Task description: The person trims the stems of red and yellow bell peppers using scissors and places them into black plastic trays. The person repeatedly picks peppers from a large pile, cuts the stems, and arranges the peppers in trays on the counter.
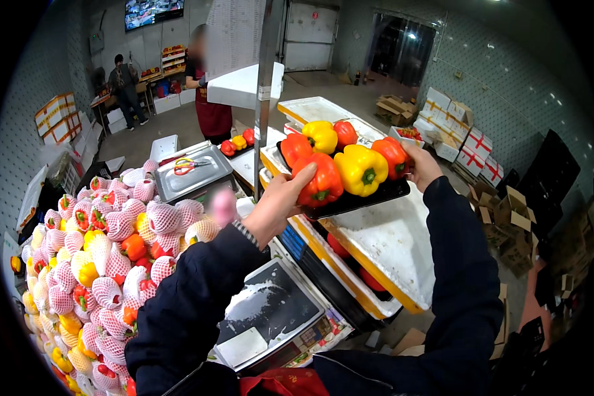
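Note:
A black tray (363, 204) of red and yellow bell peppers (361, 170) is held up between both my hands. At its left end my left hand (277, 201) is closed on the tray, the thumb lying along a red pepper. My right hand (422, 166) grips the opposite end, beside another red pepper; some of its fingers are hidden. The tray is above a white foam box lid (393, 241) with yellow tape along its edge. Red produce shows in the gaps below the lid.
A large heap of peppers in foam nets (112, 284) fills the left side. Near it are a metal tray (198, 173) with scissors (188, 166), a dark-topped scale (270, 310) and a metal post (264, 99). Cartons (511, 218) lie right; two people stand behind.

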The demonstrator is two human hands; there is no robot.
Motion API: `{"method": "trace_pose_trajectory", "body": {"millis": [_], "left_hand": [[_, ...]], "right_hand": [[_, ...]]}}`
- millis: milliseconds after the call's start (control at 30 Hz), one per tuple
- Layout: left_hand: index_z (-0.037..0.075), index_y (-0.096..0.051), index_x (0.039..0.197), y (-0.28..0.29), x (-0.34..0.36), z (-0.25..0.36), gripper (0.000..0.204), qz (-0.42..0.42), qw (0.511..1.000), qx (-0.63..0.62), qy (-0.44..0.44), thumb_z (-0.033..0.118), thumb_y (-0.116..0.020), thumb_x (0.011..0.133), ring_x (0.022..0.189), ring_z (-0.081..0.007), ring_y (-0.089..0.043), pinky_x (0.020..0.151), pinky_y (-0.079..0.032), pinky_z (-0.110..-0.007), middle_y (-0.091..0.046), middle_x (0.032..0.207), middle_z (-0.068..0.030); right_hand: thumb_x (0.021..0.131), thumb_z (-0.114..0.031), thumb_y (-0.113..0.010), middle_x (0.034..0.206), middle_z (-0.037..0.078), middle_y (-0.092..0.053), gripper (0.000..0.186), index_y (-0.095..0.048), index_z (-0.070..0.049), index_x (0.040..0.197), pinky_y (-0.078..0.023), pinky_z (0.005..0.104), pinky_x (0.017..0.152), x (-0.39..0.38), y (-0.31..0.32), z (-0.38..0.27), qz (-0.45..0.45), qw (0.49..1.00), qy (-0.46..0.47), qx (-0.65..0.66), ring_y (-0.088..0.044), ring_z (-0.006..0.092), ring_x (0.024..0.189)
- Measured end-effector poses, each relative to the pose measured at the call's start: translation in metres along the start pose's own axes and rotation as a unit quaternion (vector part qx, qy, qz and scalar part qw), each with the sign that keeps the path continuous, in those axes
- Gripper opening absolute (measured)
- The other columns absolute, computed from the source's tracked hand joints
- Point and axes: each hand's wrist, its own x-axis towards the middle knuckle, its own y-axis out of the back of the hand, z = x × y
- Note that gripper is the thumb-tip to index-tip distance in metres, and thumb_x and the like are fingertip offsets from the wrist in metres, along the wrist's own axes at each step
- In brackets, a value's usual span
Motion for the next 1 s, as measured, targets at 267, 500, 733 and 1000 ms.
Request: {"method": "trace_pose_trajectory", "body": {"millis": [267, 500, 733, 1000], "left_hand": [[-0.002, -0.05, 0.131, -0.015, 0.08, -0.007, 0.066, 0.002, 0.992, 0.128, 0.005, 0.048, -0.067, 0.091, 0.074, -0.0155, -0.066, 0.065, -0.059, -0.032, -0.065, 0.098, -0.0117], [-0.007, -0.048, 0.133, -0.008, 0.103, -0.009, 0.073, -0.047, 0.976, 0.213, 0.021, 0.046, -0.07, 0.089, 0.072, -0.021, -0.069, 0.06, -0.059, -0.031, -0.066, 0.097, -0.0158], [-0.004, -0.062, 0.116, -0.005, 0.099, -0.021, 0.059, 0.121, 0.834, 0.506, -0.183, 0.047, -0.067, 0.087, 0.096, -0.0368, -0.066, 0.084, -0.052, -0.043, -0.066, 0.101, -0.0231], [-0.002, -0.066, 0.108, 0.032, 0.059, -0.053, 0.039, 0.124, 0.853, 0.4, -0.311, 0.031, -0.07, 0.088, 0.093, -0.0337, -0.063, 0.081, -0.051, -0.041, -0.062, 0.099, -0.0201]], "right_hand": [[0.095, -0.044, -0.062, 0.093, -0.001, -0.069, 0.04, -0.066, -0.012, 0.118, -0.046, 0.0271, 0.057, 0.089, 0.01, 0.055, 0.026, 0.998, -0.042, 0.034, -0.061, 0.0098, 0.068], [0.093, -0.041, -0.067, 0.104, 0.006, -0.069, 0.048, -0.065, -0.001, 0.119, -0.049, 0.0271, 0.069, 0.12, -0.001, 0.09, 0.009, 0.996, -0.018, 0.088, -0.064, 0.0132, 0.086], [0.096, -0.045, -0.061, 0.11, 0.008, -0.068, 0.053, -0.064, 0.002, 0.12, -0.048, 0.0286, 0.087, 0.126, -0.021, 0.087, 0.017, 0.999, 0.013, 0.037, -0.063, 0.0167, 0.099], [0.1, -0.043, -0.055, 0.091, 0.012, -0.068, 0.048, -0.066, 0.004, 0.101, -0.05, 0.0337, 0.076, 0.111, -0.008, 0.088, 0.241, 0.822, 0.332, -0.395, -0.064, 0.0185, 0.084]]}}
